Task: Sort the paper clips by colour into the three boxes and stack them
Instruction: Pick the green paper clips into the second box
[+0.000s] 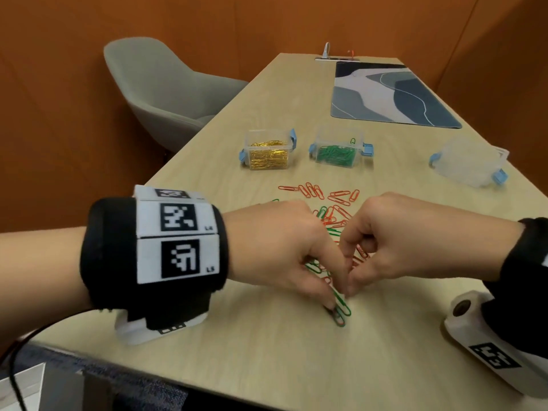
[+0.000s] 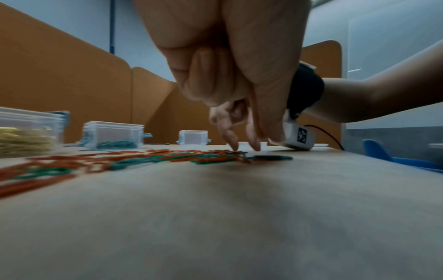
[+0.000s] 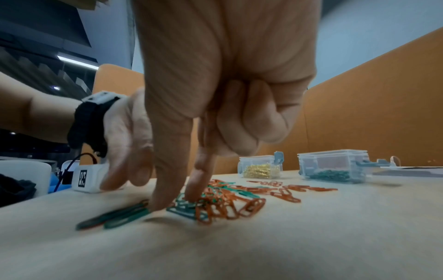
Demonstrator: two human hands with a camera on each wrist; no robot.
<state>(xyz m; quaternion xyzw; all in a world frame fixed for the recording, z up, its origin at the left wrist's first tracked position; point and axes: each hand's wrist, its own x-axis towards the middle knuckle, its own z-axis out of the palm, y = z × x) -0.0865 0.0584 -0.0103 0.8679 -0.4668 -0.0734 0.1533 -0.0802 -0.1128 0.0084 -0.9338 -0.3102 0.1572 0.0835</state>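
Note:
A mixed pile of red and green paper clips [image 1: 333, 207] lies mid-table. Both hands work its near edge. My left hand [image 1: 326, 295] presses a straight fingertip on a couple of green clips [image 1: 341, 311] pulled out of the pile toward me. My right hand [image 1: 351, 280] stands on thumb and index finger, its other fingers curled in. In the right wrist view the thumb [image 3: 154, 203] touches the green clips [image 3: 120, 217] and the index finger [image 3: 193, 195] presses into the pile. Beyond stand a box of gold clips [image 1: 268, 151] and a box of green clips [image 1: 339, 151]. An empty clear box [image 1: 468, 163] sits at the right.
A blue patterned desk mat [image 1: 391, 93] lies at the far end of the wooden table [image 1: 267, 351]. A grey chair [image 1: 166, 87] stands off the table's left side. Orange partition walls close in the space. The table's near edge runs just under my left wrist.

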